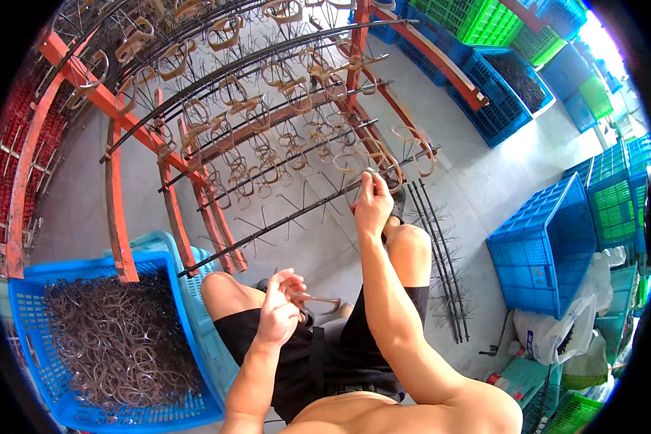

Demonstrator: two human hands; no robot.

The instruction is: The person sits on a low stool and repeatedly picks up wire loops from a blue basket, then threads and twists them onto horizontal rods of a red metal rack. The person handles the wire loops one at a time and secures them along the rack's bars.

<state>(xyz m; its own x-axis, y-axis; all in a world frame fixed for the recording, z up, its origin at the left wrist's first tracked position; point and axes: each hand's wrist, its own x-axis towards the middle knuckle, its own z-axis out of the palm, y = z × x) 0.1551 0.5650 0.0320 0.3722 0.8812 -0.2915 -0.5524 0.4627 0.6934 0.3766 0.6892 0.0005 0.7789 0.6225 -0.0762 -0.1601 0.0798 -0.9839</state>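
Note:
My right hand [373, 206] reaches out to the nearest black rod [296, 215] of a rack, its thumb and fingers pinched on a thin brown eyeglass frame among the hooks. Part of that frame is hidden by the fingers. Close to my lap, my left hand [281, 307] is curled around another brown eyeglass frame [324, 304], whose rim sticks out to the right. Bare wire hooks [267, 220] stand along the left stretch of the nearest rod. Toward its right end hang brown frames [416, 150].
Red bars [116, 195] carry several hooked rods full of frames. At lower left a blue basket [29, 347] holds a heap of dark frames. Spare hooked rods [441, 267] lie on the floor to my right, near a tipped blue crate [532, 253]. More crates [488, 94] stand beyond.

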